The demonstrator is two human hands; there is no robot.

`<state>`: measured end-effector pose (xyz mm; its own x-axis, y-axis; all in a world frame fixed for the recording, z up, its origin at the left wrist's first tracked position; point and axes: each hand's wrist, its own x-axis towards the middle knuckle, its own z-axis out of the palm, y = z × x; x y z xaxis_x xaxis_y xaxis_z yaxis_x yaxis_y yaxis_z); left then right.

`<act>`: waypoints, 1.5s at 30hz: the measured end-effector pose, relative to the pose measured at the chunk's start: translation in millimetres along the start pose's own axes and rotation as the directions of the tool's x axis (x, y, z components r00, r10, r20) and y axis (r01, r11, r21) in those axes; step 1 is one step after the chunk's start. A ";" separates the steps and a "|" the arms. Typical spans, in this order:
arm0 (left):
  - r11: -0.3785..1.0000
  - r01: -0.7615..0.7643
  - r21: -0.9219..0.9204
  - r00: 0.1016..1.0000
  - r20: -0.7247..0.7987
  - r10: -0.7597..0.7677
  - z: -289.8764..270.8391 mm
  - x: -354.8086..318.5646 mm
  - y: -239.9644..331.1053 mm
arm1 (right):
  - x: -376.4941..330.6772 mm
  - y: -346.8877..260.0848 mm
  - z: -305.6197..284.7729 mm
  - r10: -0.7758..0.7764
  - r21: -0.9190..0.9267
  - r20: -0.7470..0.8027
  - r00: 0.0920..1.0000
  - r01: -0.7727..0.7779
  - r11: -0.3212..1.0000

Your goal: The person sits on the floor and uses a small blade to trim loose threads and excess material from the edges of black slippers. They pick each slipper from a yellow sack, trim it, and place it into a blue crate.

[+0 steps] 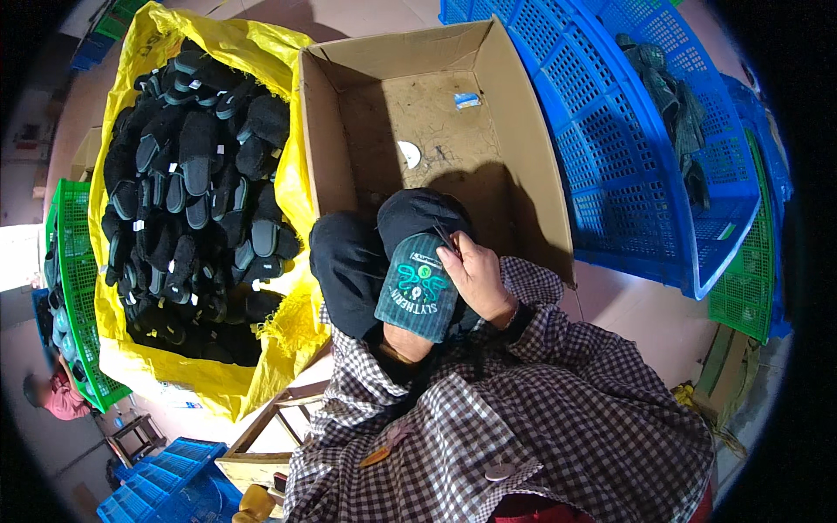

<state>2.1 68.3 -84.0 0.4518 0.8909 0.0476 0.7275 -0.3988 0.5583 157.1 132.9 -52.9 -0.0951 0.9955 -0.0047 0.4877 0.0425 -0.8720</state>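
At the left, a yellow sack (292, 327) is heaped with black slippers (196, 187), too many to count; one open cardboard box (523, 166) lies ahead, holding only two small scraps; two blue crates (628, 131) stand at the right. One slipper with a green patterned sole (417, 292) is held up over the lap; the left hand (403, 343) is mostly hidden beneath it, its fingers seemingly wrapped round it; the right hand (475, 277) grips its edge, fingers curled. The slipper seems under inspection; placing it in the box would call for a forward reach.
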 end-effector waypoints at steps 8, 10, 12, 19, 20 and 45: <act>0.996 0.006 0.084 0.984 -0.176 0.008 -35.8 35.5 19.2 | 0.3 2.0 8.3 0.046 -0.109 -0.046 0.998 -0.050 0.993; 0.999 -0.017 0.044 0.981 -0.192 0.025 -47.5 45.1 20.4 | 6.2 3.7 5.5 0.109 -0.080 -0.005 0.994 -0.109 0.991; 0.997 -0.057 0.048 0.983 -0.174 0.065 -49.6 50.3 18.3 | 12.2 10.3 2.0 0.130 0.062 0.048 0.990 -0.133 0.989; 0.955 -0.129 -0.268 0.949 -0.311 0.041 -55.4 37.1 34.6 | 26.8 -48.7 -38.9 0.062 0.619 0.456 0.888 -0.367 0.694; 0.937 -0.119 -0.329 0.957 -0.291 0.019 -51.2 35.8 32.0 | 23.8 -56.4 -41.5 0.124 0.646 0.486 0.865 -0.451 0.616; -0.764 0.117 -0.635 0.980 0.198 -0.015 31.3 12.5 11.6 | 33.5 -88.5 -47.6 -0.158 0.505 0.653 0.740 -0.271 0.819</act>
<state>32.3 67.9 -102.8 0.5342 0.8360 -0.1255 -0.8307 0.5467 0.1051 152.0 166.6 47.5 -0.7144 0.6747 -0.1855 -0.0132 -0.2780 -0.9605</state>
